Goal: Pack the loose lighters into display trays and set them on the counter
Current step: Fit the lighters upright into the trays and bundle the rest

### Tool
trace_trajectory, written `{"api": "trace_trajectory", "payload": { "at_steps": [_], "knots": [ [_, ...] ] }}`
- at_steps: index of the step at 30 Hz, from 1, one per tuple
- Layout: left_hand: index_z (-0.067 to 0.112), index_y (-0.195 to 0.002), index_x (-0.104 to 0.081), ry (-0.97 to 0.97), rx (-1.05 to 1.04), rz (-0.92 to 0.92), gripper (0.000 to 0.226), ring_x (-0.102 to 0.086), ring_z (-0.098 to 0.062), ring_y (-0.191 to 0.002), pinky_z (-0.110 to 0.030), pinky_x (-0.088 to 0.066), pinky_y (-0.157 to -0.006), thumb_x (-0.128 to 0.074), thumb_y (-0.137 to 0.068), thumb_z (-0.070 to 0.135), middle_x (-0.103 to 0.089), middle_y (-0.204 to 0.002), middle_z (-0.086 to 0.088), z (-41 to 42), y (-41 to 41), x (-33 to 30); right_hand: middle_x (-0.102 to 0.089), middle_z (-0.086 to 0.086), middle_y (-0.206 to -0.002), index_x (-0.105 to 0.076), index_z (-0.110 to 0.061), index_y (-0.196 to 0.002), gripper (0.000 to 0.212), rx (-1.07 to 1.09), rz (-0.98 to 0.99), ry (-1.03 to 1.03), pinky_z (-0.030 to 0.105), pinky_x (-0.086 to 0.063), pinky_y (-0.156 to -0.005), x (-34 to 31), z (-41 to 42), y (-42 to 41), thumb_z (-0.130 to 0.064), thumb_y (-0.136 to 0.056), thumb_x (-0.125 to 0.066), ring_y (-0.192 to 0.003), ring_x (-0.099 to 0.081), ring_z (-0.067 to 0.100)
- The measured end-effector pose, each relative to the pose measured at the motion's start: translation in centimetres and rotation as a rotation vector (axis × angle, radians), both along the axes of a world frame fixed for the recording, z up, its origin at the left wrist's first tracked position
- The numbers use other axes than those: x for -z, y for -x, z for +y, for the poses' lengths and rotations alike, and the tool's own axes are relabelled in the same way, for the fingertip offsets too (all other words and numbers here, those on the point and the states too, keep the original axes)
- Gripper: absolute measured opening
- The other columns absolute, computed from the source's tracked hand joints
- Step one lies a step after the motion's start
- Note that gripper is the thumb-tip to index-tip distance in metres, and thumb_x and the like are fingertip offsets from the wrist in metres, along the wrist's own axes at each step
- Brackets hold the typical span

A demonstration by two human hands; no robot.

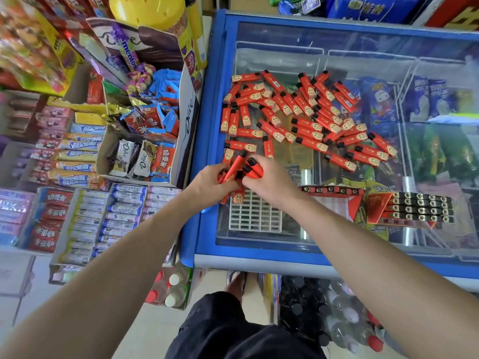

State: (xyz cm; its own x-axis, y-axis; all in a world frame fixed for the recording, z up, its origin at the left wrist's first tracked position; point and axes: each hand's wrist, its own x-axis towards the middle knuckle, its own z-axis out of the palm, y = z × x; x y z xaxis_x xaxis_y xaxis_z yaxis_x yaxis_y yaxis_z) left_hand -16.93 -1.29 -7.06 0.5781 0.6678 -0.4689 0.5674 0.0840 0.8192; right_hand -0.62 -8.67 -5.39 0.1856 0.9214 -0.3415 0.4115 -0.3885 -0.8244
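A heap of loose red plastic lighters (305, 112) lies on the glass lid of a blue-framed chest freezer (207, 141). Nearer the person, a white gridded plastic tray (255, 216) sits on the same surface. To its right stands a red cardboard display box of packed lighters (412, 209). Left of the freezer stand cardboard boxes of wrapped sweets (140, 141).

Glossy red lighters (305, 117) on smooth glass lid (363, 47).
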Motion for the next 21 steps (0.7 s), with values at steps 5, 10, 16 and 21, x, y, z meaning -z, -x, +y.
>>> {"api": "trace_trajectory", "payload": {
  "at_steps": [5,10,16,21],
  "knots": [
    [0.016,-0.090,-0.060,-0.057,-0.076,0.126,0.016,-0.058,-0.002,-0.049,-0.016,-0.046,-0.049,-0.069,-0.095,0.028,-0.063,-0.071,-0.004,-0.1,0.8,1.1,-0.063,0.002,-0.067,-0.066,-0.019,-0.098,0.010,0.027,-0.135,-0.046,0.039,-0.049,-0.055,0.8,-0.1,-0.2,-0.012,-0.091,-0.063,-0.057,-0.058,0.020],
    [0.019,-0.085,-0.055,-0.073,-0.150,0.211,0.019,-0.063,-0.019,-0.066,-0.028,-0.051,-0.058,-0.067,-0.094,0.031,-0.065,-0.077,-0.006,-0.2,0.3,1.5,-0.064,-0.003,-0.068,-0.066,-0.023,-0.099,0.012,0.080,-0.184,-0.105,0.025,-0.047,-0.052,1.2,0.0,0.1,-0.013,-0.092,-0.063,-0.055,-0.058,0.008],
    [0.026,-0.080,-0.050,-0.203,-0.118,0.338,0.023,-0.067,-0.021,-0.066,-0.031,-0.051,-0.058,-0.068,-0.091,0.033,-0.065,-0.075,-0.001,-0.6,-0.1,2.0,-0.061,-0.008,-0.070,-0.067,-0.022,-0.105,0.015,0.003,-0.315,-0.221,0.024,-0.042,-0.048,1.3,-0.3,0.6,-0.012,-0.093,-0.065,-0.054,-0.053,0.003],
    [0.022,-0.083,-0.051,-0.177,-0.133,0.312,0.021,-0.068,-0.024,-0.068,-0.035,-0.055,-0.062,-0.069,-0.090,0.029,-0.065,-0.076,-0.002,-0.8,-0.1,2.2,-0.067,-0.006,-0.099,-0.067,-0.020,-0.111,0.021,-0.105,-0.435,-0.256,0.033,-0.051,-0.059,1.2,-0.6,1.0,-0.013,-0.091,-0.065,-0.070,-0.053,0.008]
  ]
}}
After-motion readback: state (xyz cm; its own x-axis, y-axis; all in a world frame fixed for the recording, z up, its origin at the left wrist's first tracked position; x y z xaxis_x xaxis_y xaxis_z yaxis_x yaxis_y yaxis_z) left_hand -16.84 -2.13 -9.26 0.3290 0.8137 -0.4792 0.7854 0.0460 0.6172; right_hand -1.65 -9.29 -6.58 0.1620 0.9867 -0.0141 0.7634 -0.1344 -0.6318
